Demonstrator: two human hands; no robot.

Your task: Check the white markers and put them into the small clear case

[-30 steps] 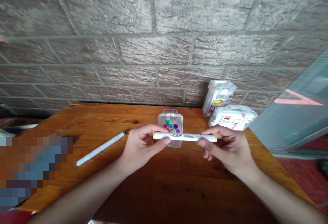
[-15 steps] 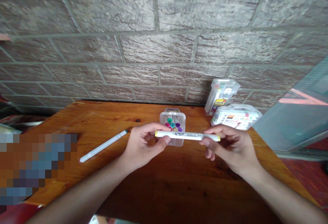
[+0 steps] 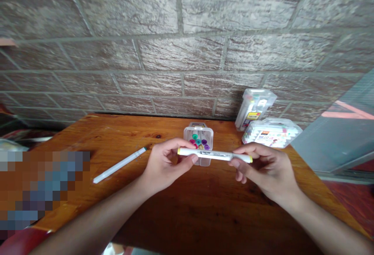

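Observation:
A white marker with yellow ends [image 3: 214,155] is held level above the wooden table [image 3: 187,204]. My left hand [image 3: 166,165] pinches its left end between thumb and fingers. At the other end my right hand [image 3: 263,167] grips it the same way. Just behind the marker stands a small clear box [image 3: 198,140] with several coloured marker caps showing at its open top. A second white marker with a teal tip [image 3: 119,165] lies loose on the table, left of my left hand.
Two clear plastic marker cases sit at the back right, one upright [image 3: 253,109] against the brick wall [image 3: 175,41], one lying flat [image 3: 271,133]. A blurred patch covers the table's left edge. A glass panel stands at the right.
Both hands keep their hold on the yellow-ended marker. The view has shifted slightly; the hands and marker barely moved.

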